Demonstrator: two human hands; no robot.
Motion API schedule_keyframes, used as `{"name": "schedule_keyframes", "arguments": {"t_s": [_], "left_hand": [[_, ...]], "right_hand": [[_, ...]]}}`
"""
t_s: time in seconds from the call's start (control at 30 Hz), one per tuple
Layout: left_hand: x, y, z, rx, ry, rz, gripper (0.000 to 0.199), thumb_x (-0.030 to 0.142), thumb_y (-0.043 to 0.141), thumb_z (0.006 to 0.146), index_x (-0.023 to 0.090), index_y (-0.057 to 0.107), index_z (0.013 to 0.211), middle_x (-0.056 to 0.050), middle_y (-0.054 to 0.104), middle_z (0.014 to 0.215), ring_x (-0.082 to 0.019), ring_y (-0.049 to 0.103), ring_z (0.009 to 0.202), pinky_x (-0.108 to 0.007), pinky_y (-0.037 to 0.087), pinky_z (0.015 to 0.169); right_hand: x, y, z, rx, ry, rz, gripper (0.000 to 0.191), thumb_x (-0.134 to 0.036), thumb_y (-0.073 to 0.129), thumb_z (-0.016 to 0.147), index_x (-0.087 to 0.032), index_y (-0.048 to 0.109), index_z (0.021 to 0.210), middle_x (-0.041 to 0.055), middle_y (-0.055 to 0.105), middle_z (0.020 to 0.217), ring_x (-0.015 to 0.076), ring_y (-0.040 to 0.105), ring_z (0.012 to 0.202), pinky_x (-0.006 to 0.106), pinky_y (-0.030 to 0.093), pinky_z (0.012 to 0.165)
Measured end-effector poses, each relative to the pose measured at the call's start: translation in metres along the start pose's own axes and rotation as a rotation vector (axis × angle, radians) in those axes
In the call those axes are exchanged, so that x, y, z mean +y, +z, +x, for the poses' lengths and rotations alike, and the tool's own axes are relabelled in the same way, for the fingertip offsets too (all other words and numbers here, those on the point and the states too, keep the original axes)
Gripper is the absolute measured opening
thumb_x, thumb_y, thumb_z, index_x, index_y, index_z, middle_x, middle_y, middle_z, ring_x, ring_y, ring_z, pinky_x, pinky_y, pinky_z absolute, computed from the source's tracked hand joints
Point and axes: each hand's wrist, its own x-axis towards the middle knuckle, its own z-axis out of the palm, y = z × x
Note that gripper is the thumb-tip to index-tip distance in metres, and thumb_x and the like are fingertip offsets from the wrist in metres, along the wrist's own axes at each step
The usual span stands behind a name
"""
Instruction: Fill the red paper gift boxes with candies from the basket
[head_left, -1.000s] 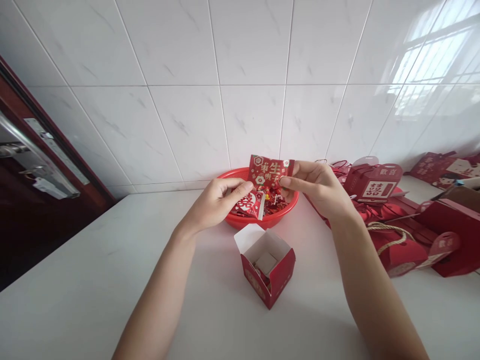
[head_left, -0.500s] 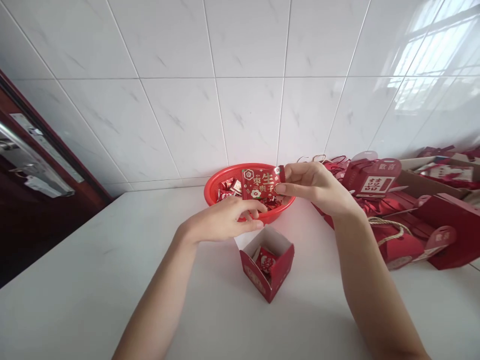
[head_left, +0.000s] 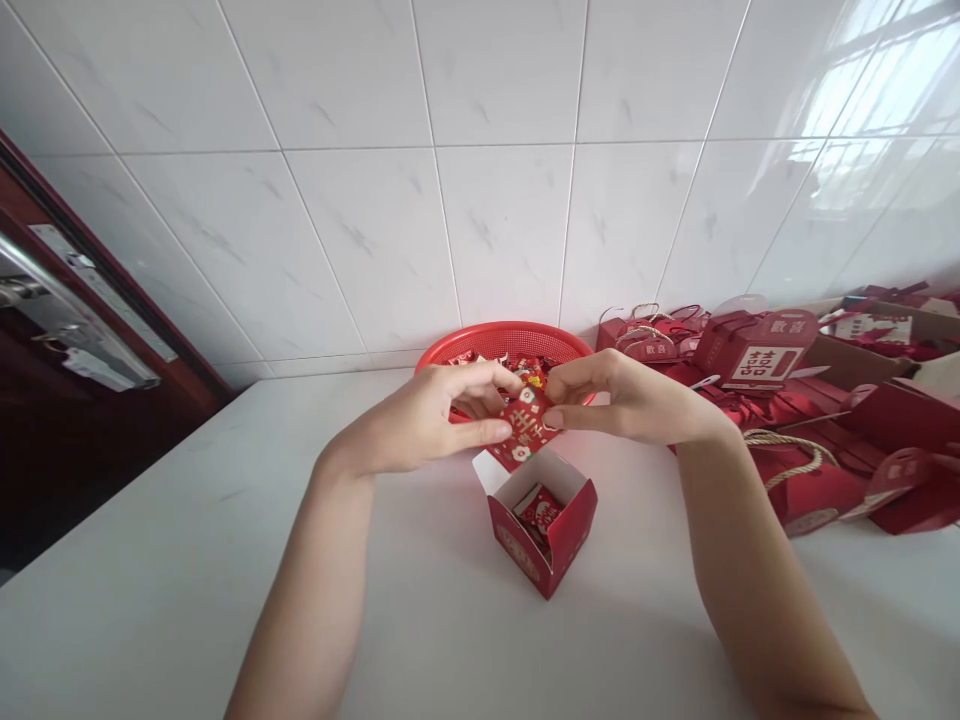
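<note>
1. Left hand [head_left: 420, 418] has its thumb and fingers pinched at the near-left edge of a red packet [head_left: 523, 428] printed with white flowers; it appears to be gripping there.
2. Right hand [head_left: 630, 400] pinches the same packet at its opposite edge, thumb on the near face, so the 2 hands share 1 thing, held tilted between their fingertips.
3. Just below those fingertips, on the wearer's side, stands a red box [head_left: 574, 528], top open, with a white flap [head_left: 489, 472] raised under the left fingers. Inside lies a wrapped piece [head_left: 540, 512]. Whether the packet's lower corner touches the box's rim, I cannot tell.
4. Behind both hands sits a red basket [head_left: 566, 343] of small wrapped sweets [head_left: 529, 372], partly hidden by the fingers.
5. Well off to the right hand's outer side is a crowd of red gift boxes [head_left: 776, 350], 1 with a rope handle [head_left: 795, 452] beside the right forearm.
6. As I judge it, the step in hand is lining the packet up over the box for filling.
7. My reading is that the next move calls for lowering the packet past the flap, edge first, then letting go with the 2 hands together; a packet kept wide could catch on the rim.
</note>
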Motion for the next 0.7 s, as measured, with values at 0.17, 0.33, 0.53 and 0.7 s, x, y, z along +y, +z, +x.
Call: {"name": "schedule_keyframes", "arguments": {"t_s": [0.17,0.33,0.53,0.7], "left_hand": [[0.002,0.001,-0.001,-0.181,-0.089,0.159,0.038,0.044,0.061,0.089,0.025,0.063,0.123,-0.001,0.073,0.103,-0.021,0.068,0.091,-0.029,0.05,0.074],[0.002,-0.002,-0.003,-0.215,-0.107,0.217,0.047,0.052,0.06,0.089,0.028,0.062,0.13,-0.002,0.07,0.121,-0.022,0.066,0.101,-0.026,0.048,0.075],[0.003,0.001,-0.001,-0.318,-0.156,0.244,0.032,0.047,0.054,0.092,0.024,0.07,0.107,-0.001,0.074,0.097,-0.02,0.066,0.087,-0.026,0.045,0.069],[0.002,0.006,0.003,-0.361,-0.239,0.288,0.029,0.045,0.056,0.088,0.024,0.073,0.1,-0.001,0.071,0.09,-0.02,0.064,0.081,-0.027,0.044,0.066]], "right_hand": [[0.004,0.004,0.004,-0.079,-0.035,-0.052,0.015,-0.02,0.059,0.09,-0.015,0.064,0.077,-0.0004,0.063,0.073,0.0119,0.054,0.068,0.025,0.04,0.061],[0.002,0.011,0.007,-0.183,0.023,-0.165,0.012,-0.013,0.059,0.088,-0.016,0.064,0.077,0.0003,0.068,0.074,0.0119,0.059,0.067,0.024,0.041,0.061],[-0.002,0.014,0.006,-0.269,0.132,-0.255,0.019,-0.004,0.051,0.087,-0.016,0.06,0.076,-0.0016,0.066,0.063,0.0116,0.063,0.061,0.024,0.041,0.061],[-0.005,0.011,0.003,-0.219,0.192,-0.359,0.022,-0.004,0.049,0.087,-0.016,0.067,0.081,-0.0002,0.066,0.064,0.013,0.059,0.058,0.026,0.039,0.062]]}}
